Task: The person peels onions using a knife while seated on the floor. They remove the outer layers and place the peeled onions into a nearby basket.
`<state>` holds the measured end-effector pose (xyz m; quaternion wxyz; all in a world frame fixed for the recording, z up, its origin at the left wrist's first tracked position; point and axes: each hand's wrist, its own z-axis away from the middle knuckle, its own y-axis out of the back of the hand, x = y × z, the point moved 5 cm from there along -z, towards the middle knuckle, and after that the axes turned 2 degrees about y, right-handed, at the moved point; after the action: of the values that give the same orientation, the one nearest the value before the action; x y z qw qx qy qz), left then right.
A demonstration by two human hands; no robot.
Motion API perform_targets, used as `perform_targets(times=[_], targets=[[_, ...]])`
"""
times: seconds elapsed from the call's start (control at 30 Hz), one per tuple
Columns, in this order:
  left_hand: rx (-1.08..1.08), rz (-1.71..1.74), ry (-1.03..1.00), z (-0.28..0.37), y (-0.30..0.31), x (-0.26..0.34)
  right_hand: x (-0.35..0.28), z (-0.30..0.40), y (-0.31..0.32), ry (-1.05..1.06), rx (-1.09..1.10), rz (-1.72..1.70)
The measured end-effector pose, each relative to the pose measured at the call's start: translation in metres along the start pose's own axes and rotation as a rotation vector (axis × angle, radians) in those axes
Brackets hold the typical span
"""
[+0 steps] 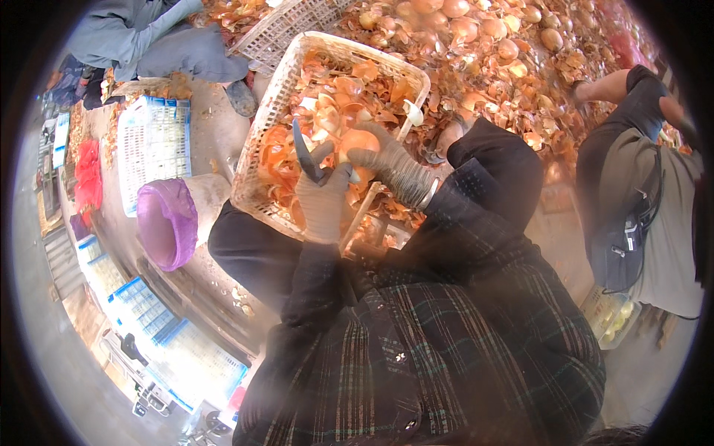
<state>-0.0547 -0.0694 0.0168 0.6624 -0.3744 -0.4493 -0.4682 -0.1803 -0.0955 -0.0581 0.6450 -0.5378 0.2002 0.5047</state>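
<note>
My left hand (323, 203), in a pale glove, is closed around a knife; its dark curved blade (302, 146) points up and to the left. Close beside it, my right hand (393, 164), in a grey-brown knit glove, grips an orange-skinned onion (360, 142). The fingers of both hands meet near the onion's lower side, where the exact contact is hard to see. Both hands are over a dirty white plastic basket (260, 120) heaped with loose onion skins (279, 146). A white piece of onion (413, 113) lies at the basket's right rim.
Whole onions (466, 29) and skins cover the ground beyond. Another basket (287, 36) stands behind. To the left are a purple mesh bag (167, 223) around a container and a white crate (153, 148). Co-workers sit at upper left (184, 53) and right (658, 217).
</note>
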Motion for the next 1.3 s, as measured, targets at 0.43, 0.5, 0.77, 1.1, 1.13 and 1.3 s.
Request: perform_targets(times=[0.43,0.5,0.77,1.1,1.13,1.3], targets=[[0.005,-0.502,-0.110,-0.055,0.030,-0.002,-0.008,0.006,-0.005,-0.121,-0.108,-0.330],[-0.114,-0.420,-0.060,-0.048,0.029,-0.001,-0.004,0.004,-0.004,-0.148,-0.133,-0.371],[-0.548,-0.835,-0.395,-0.064,0.028,-0.001,0.001,0.004,-0.004,-0.193,-0.222,-0.316],[-0.604,-0.920,-0.409,-0.053,0.027,0.006,0.025,0.003,0.002,-0.242,-0.234,-0.329],[-0.590,-0.908,-0.375,-0.055,0.032,0.002,0.028,0.002,0.002,-0.251,-0.250,-0.371],[-0.513,-0.979,-0.402,-0.060,0.042,-0.008,0.030,0.009,-0.006,-0.266,-0.258,-0.356]])
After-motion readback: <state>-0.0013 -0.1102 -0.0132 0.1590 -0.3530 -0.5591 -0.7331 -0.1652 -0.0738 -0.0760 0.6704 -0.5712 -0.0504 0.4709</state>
